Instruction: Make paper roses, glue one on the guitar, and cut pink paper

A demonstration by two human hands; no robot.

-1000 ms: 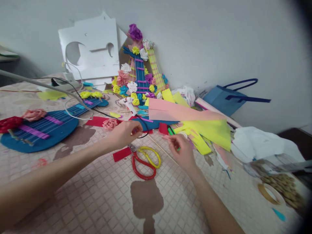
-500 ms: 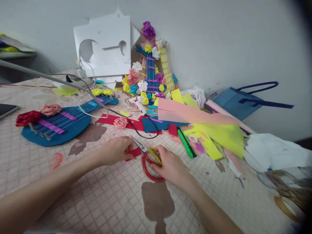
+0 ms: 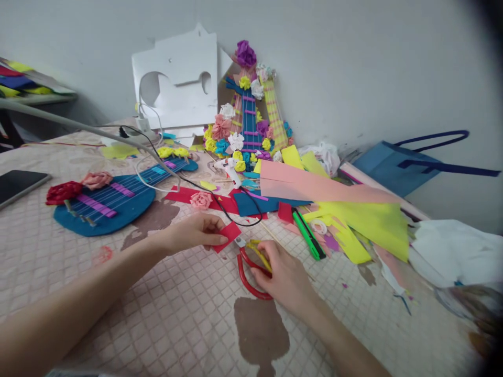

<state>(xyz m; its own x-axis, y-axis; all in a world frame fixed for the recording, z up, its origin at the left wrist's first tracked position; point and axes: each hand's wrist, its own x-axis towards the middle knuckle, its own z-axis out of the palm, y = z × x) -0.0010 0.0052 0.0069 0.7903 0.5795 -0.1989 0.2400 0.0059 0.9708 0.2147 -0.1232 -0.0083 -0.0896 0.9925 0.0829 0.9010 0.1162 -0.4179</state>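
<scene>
Pinched in my left hand (image 3: 200, 231) is a small piece of red crepe paper (image 3: 229, 234), tilted up toward me. My right hand (image 3: 285, 269) grips a pair of scissors (image 3: 251, 286) by the handles, one loop red and the other yellow. The red paper hides most of the scissor blades, so I cannot tell how far apart they are. Just beyond my hands lies a red paper strip (image 3: 181, 196) with a pink paper rose (image 3: 200, 200) on it. A black cord runs across behind the scissors.
A blue paper guitar (image 3: 129, 201) with roses lies at the left, near a phone (image 3: 21, 186). A white glue gun (image 3: 230, 172) stands before flower-covered guitars (image 3: 251, 118). To the right are a green utility knife (image 3: 308, 234), yellow paper (image 3: 369, 225) and a blue bag (image 3: 393, 165).
The red piece has been raised and turned, now covering the blades that showed before. My left fingers hold it by its left edge. The whole view has shifted slightly left.
</scene>
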